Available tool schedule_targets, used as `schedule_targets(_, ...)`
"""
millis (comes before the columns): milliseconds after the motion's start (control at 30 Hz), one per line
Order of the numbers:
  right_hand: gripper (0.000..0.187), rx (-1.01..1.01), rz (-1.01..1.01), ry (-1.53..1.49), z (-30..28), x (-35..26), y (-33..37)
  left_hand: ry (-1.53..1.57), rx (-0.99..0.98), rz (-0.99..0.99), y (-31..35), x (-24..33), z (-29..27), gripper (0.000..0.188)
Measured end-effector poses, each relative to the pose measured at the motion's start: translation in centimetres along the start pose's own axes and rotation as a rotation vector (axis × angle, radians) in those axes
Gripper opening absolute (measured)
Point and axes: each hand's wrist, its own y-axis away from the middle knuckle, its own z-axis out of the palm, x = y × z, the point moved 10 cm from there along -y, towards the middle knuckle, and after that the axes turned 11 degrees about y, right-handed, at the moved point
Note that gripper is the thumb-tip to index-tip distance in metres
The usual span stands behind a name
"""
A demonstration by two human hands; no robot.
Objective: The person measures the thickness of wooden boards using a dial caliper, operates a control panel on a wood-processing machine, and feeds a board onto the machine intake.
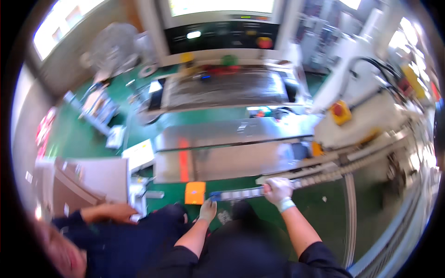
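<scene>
A long narrow strip (241, 193) with pale segments runs in front of me and continues to the right as a segmented track-like line. My right hand (279, 190), in a white glove, is closed around the strip, its fingers largely hidden by blur. My left hand (208, 211), also gloved, is closed at the strip's left end, where a small blue piece (215, 196) sits at the fingertips. Just left of that end is an orange box-like block (195, 192). What exactly the strip is cannot be made out.
Ahead lie metal plates (232, 162) with an orange stripe, below a machine control panel (222, 37). To the left a co-worker's hand (120, 213) rests near an open cardboard box (83, 180). A yellow box with a red button (340, 112) sits on white equipment at right.
</scene>
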Motion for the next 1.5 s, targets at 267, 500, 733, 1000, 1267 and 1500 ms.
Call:
schedule_targets(267,0.028,-0.217,0.055,-0.032,0.6,1.2,-0.4,0.116,-0.257,0.132,-9.1,11.9,10.1,0.027)
schedule_targets(500,0.027,-0.158,0.029,-0.059,0.8,0.4,-0.8,0.009,-0.117,0.115,-8.4,12.6,10.4,0.025)
schedule_targets(733,0.013,0.033,-0.039,0.080,1.0,-0.9,-0.3,0.409,0.111,-0.202,-7.6,10.2,9.0,0.028)
schedule_targets(1000,0.036,0.059,-0.093,0.009,1.3,-0.7,0.4,0.352,-0.471,-0.231,-1.8,17.8,6.1,0.047)
schedule_targets(1267,0.030,0.090,-0.093,-0.001,1.3,-0.5,1.0,0.243,-0.786,0.002,4.3,20.6,8.3,0.054)
schedule_targets(1500,0.026,0.113,-0.096,0.023,1.4,-0.2,1.0,0.295,-0.745,-0.063,3.3,17.3,9.8,0.054)
